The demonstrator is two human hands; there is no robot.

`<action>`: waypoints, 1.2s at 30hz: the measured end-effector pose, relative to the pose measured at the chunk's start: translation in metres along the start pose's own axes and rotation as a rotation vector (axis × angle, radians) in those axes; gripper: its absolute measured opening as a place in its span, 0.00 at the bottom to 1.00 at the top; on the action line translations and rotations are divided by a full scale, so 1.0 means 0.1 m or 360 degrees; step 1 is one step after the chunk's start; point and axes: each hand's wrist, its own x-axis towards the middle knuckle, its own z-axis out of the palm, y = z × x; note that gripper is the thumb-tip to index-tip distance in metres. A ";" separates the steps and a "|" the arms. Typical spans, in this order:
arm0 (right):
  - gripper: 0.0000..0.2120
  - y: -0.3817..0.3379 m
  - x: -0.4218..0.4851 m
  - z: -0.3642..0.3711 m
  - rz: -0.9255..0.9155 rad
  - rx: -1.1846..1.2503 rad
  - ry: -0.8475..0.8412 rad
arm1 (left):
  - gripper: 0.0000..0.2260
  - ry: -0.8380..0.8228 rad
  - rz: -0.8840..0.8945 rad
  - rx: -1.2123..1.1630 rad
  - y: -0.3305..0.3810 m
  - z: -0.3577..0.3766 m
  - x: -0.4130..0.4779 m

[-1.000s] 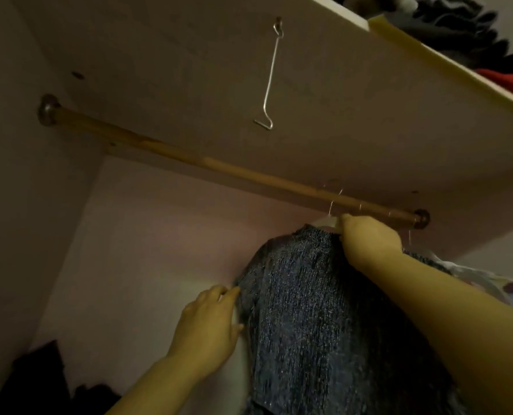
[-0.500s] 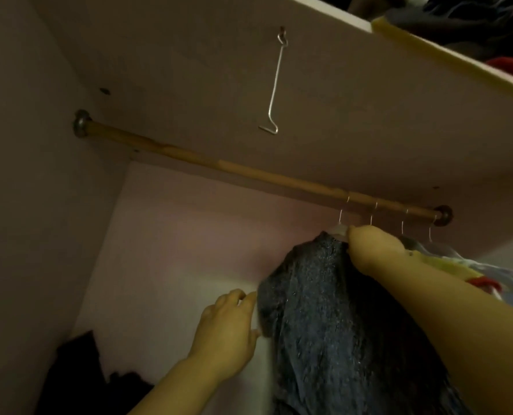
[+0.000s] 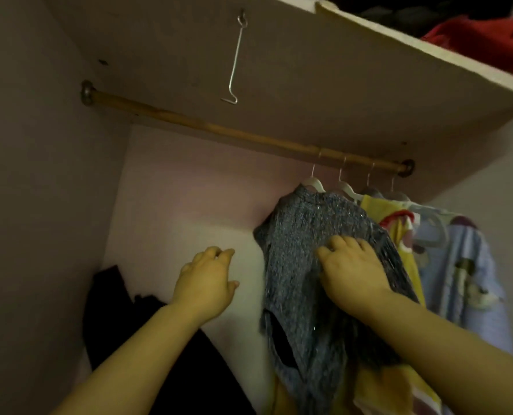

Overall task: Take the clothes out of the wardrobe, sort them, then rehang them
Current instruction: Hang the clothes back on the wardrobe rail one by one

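Right hand [image 3: 354, 274] lay palm-down on the speckled grey knit garment [image 3: 297, 235], fingers bent against the cloth; a grip could not be confirmed. Left hand [image 3: 207, 280] hovered just beside it, loosely curled, holding nothing. Dark clothes [image 3: 114, 298] lay heaped low left. The knit hung on a white hanger [image 3: 314, 182] from the wooden rod [image 3: 219, 130], against a yellow garment [image 3: 405, 235] and a pale blue garment [image 3: 465, 265]. A wire hook [image 3: 234, 61] hung beneath the shelf [image 3: 399, 55].

Readable txt: none showing anywhere in view.
Blue garment [image 3: 465, 259], far right: cartoon-type prints showing, too blurred for any lettering.
Yellow garment [image 3: 408, 271], right, beside the blue one: red-edged print showing, no letters/nos. coming through.
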 end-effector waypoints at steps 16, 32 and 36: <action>0.22 -0.03 -3.49 0.23 0.0017 0.0580 -0.0565 | 0.28 -0.0650 -0.0199 0.0028 0.98 -0.14 -2.94; 0.25 -0.25 -6.98 -1.09 0.1216 0.0334 -0.1119 | 0.26 -0.1248 0.0822 -0.0350 2.31 -0.04 -5.16; 0.25 -0.68 -7.91 -1.74 0.1574 0.0218 -0.1263 | 0.26 -0.1421 0.1189 -0.0406 2.57 -0.30 -5.96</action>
